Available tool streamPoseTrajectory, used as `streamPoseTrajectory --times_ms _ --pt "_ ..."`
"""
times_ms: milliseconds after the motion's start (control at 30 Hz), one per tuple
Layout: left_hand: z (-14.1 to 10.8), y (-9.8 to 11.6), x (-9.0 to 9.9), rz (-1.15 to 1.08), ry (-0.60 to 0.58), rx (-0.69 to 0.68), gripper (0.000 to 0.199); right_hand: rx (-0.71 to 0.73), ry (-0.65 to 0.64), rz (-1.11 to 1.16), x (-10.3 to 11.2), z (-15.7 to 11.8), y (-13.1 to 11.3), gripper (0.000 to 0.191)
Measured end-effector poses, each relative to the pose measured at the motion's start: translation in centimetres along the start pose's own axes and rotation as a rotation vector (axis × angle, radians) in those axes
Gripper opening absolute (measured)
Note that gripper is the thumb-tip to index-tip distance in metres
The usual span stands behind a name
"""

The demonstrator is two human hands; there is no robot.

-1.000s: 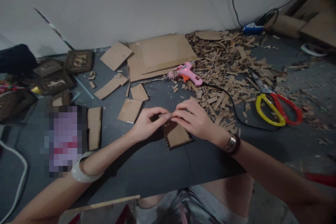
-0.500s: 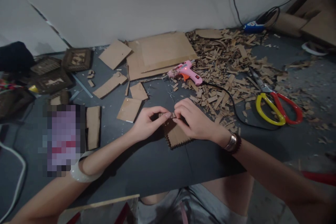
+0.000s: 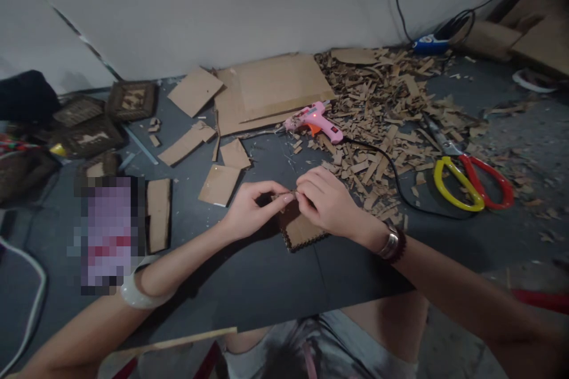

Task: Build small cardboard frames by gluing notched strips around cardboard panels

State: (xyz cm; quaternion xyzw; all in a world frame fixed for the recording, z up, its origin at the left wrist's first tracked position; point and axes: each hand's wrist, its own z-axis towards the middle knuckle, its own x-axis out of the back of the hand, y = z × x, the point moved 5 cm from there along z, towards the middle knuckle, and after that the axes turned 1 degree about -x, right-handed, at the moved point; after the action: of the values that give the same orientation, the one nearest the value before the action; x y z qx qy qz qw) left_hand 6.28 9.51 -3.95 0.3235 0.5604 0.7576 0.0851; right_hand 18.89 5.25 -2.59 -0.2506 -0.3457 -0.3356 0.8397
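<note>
The left hand's (image 3: 253,211) grip pinches the far edge of a cardboard panel (image 3: 299,230) lying on its near side; the right hand (image 3: 331,204) curls at that edge, its hold hidden, covering part. A pink glue gun (image 3: 317,121) lies beyond, cardboard scraps (image 3: 377,115) and scissors (image 3: 451,147) rightward. The right fingers were straighter a second ago.
</note>
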Motion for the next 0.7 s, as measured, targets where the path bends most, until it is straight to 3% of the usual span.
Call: streamPoseTrajectory --times_ms 267,367,500,700 --pt "0.1 -0.3 0.5 -0.034 0.088 0.045 0.020 -0.251 0.140 -0.095 0.8 -0.2 3.5 0.024" --pt "0.2 -0.5 0.5 -0.066 0.084 0.053 0.020 -0.181 0.191 0.003 1.3 -0.1 2.9 0.028" --pt "0.1 -0.5 0.4 -0.073 0.082 0.049 0.022 -0.033 0.165 0.105 1.5 0.1 1.2 0.006" --pt "0.1 -0.4 0.3 -0.089 0.057 0.006 0.019 0.023 0.101 0.178 1.0 0.0 0.6 0.011"
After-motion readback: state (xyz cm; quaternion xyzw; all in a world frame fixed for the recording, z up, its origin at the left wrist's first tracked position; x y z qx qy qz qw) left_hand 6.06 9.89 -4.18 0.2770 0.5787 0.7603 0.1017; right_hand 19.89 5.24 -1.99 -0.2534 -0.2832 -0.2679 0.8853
